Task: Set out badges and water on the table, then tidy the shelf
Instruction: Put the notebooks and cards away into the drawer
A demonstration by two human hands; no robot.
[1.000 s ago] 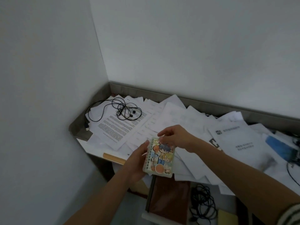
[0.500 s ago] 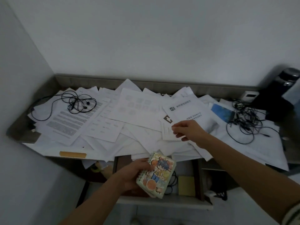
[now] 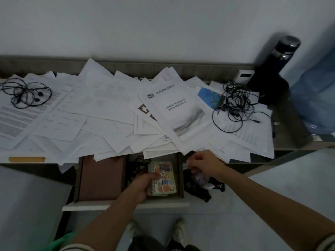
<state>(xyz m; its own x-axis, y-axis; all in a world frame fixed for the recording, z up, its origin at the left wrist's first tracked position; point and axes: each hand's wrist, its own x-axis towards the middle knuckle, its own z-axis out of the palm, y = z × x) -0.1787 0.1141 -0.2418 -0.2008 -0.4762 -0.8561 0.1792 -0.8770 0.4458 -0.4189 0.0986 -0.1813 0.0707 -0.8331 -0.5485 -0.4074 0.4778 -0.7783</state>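
While the left hand (image 3: 143,185) grips the cartoon-covered spiral notebook (image 3: 164,178) by its left edge, the notebook is down in the right part of the open drawer (image 3: 126,203), next to a black cable bundle (image 3: 137,165) and a brown book (image 3: 101,176). Right hand (image 3: 203,165): fingers curled just right of the drawer, below the overhanging loose papers (image 3: 108,109); blurred, so grip cannot be told. Earphones (image 3: 27,95) lie on the papers, far left.
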